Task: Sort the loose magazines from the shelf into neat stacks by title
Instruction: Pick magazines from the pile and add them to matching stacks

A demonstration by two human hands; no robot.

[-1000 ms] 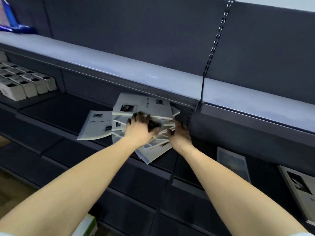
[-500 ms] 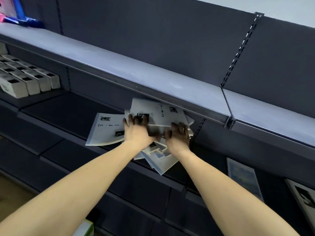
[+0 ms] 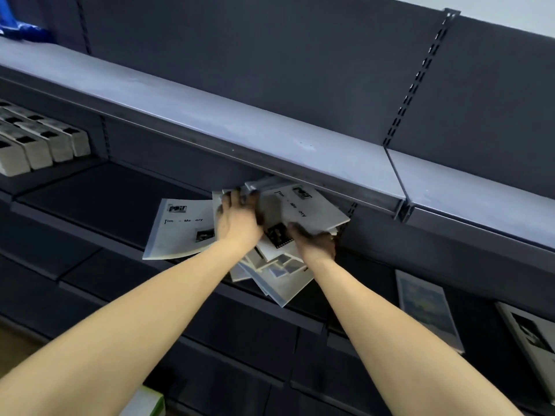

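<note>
Both arms stretched forward into a dark shelf, under a grey upper shelf. Left hand laid on a messy pile of white magazines, fingers curled over the far edge of one copy — gripping it, as far as can be made out in the shadow. Right hand at the near right corner of the top magazine, fingers bent around its edge, pinching it; that copy tilted up, its far end tucked below the lip of the upper shelf, cover printed with broken letters reading roughly "Tim Me ory" and two small dark photos. Pile fanned out unevenly, corners jutting past the shelf's front edge between the two forearms. Just left of the left hand, touching the pile, a single magazine lying flat with the same title and photos, its near edge overhanging the shelf front slightly.

Far left on the same level: a row of white boxes with dark labels, packed side by side. Well to the right: a blue-covered magazine lying flat, and beside it, at the frame's edge, a grey one with a dark photo. Top left, something blue on the upper shelf — too cropped to identify. Bottom edge, a white and green box, partly hidden by the left forearm.
</note>
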